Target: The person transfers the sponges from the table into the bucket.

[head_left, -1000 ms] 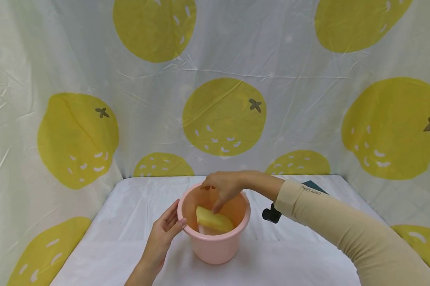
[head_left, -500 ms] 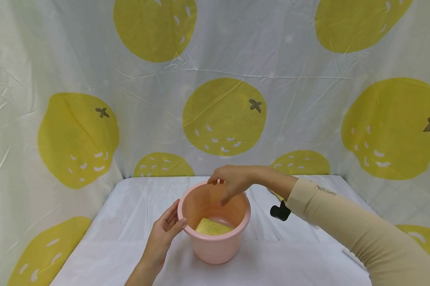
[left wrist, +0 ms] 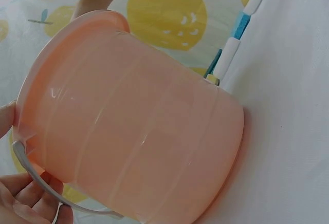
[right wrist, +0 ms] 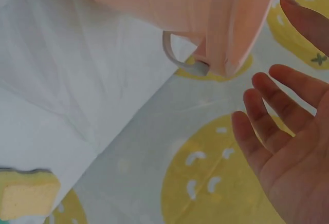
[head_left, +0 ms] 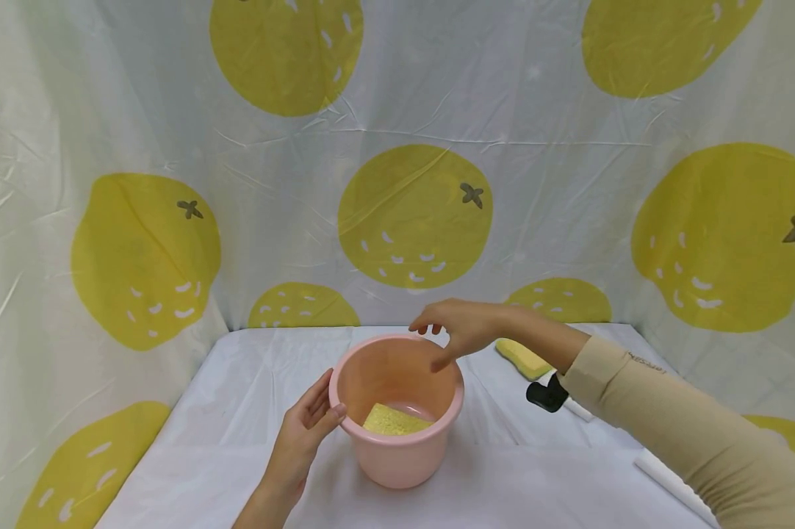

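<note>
A pink plastic bucket (head_left: pixel 400 459) stands upright on the white cloth, and a yellow sponge (head_left: pixel 394 421) lies at its bottom. My left hand (head_left: pixel 301 426) holds the bucket's left rim, thumb over the edge and fingers along the outside. In the left wrist view those fingers (left wrist: pixel 36 198) are beside the bucket's pale handle (left wrist: pixel 43 185). Over the far right part of the rim, my right hand (head_left: pixel 462 330) hovers with nothing in it. The right wrist view shows its fingers spread and relaxed, apart from the bucket (right wrist: pixel 180 5).
Behind the right forearm, a second yellow sponge (head_left: pixel 523 358) rests on the table. A white bar-like piece (head_left: pixel 675 486) lies at the right. White and blue pieces (left wrist: pixel 240 26) line up beyond the bucket in the left wrist view. A lemon-print curtain (head_left: pixel 272 220) surrounds the table.
My right hand has let go of the sponge, which dropped to the bucket's bottom. That hand has since risen and drawn back to the right. The left hand keeps its place.
</note>
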